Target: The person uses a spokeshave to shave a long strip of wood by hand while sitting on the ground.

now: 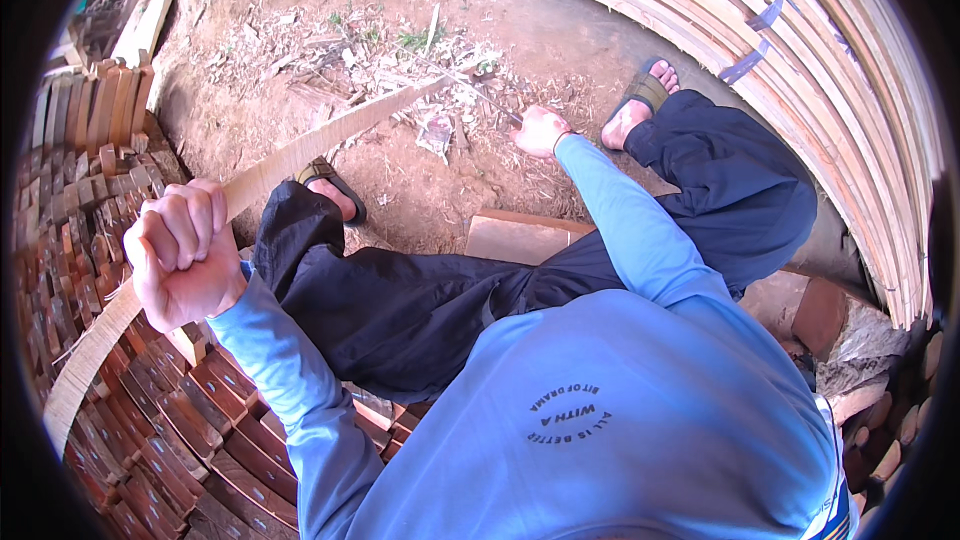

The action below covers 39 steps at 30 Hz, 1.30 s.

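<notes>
My left hand (pixel 182 252) is closed round a long, pale wooden strip (pixel 325 137), which slants from the lower left up to the middle of the ground ahead. My right hand (pixel 543 131), on a stretched arm, is closed on a thin, dark, blade-like tool (pixel 487 100). Its kind is too small to make out. The tool points up and left, and its far part lies close to the strip's far end; whether they touch I cannot tell.
Stacked brown wood pieces (pixel 215 390) fill the left side. Long boards (pixel 800 60) tied with grey bands curve along the upper right. Wood shavings (pixel 400 55) litter the dirt ground. A flat block (pixel 520 237) lies between my legs; sandalled feet (pixel 640 105) rest beyond.
</notes>
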Tool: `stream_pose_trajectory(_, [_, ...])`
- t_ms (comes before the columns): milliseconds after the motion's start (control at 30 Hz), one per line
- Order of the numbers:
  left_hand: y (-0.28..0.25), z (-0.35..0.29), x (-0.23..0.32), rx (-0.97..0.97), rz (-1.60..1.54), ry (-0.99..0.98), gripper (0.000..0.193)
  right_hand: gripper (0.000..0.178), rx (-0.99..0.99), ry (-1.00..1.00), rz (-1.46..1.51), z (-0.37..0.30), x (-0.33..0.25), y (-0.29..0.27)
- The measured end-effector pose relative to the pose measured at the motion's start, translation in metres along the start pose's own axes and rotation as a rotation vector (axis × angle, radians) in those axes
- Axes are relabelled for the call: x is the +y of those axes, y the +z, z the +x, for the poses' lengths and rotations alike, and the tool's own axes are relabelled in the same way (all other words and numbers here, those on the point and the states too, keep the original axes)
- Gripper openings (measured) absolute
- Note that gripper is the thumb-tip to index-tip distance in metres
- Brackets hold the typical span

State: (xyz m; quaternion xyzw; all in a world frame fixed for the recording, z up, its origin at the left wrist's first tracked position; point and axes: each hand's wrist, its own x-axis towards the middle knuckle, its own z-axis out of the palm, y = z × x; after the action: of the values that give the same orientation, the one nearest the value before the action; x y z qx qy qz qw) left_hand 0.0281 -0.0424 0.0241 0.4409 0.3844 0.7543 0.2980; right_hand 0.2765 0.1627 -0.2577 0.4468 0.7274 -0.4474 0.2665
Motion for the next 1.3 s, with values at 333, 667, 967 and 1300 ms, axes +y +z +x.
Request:
stream_pose_trajectory(333, [-0.005, 0.000, 0.002, 0.021, -0.041, -0.020, 0.042, 0.038, 0.064, 0.009, -0.038, 0.017, 0.010, 0.014])
stream_pose_trajectory(667, [-0.006, 0.001, 0.003, 0.063, -0.074, -0.043, 0.042, 0.030, 0.181, -0.158, 0.012, 0.008, 0.001, 0.042])
stream_pose_trajectory(967, [-0.012, -0.003, 0.005, 0.122, -0.089, -0.046, 0.041, 0.032, 0.164, -0.221, -0.036, -0.025, -0.028, 0.029])
stream_pose_trajectory(1300, [-0.009, -0.001, 0.005, 0.117, -0.075, -0.056, 0.041, 0.034, 0.145, -0.186, -0.068, -0.002, -0.012, 0.027])
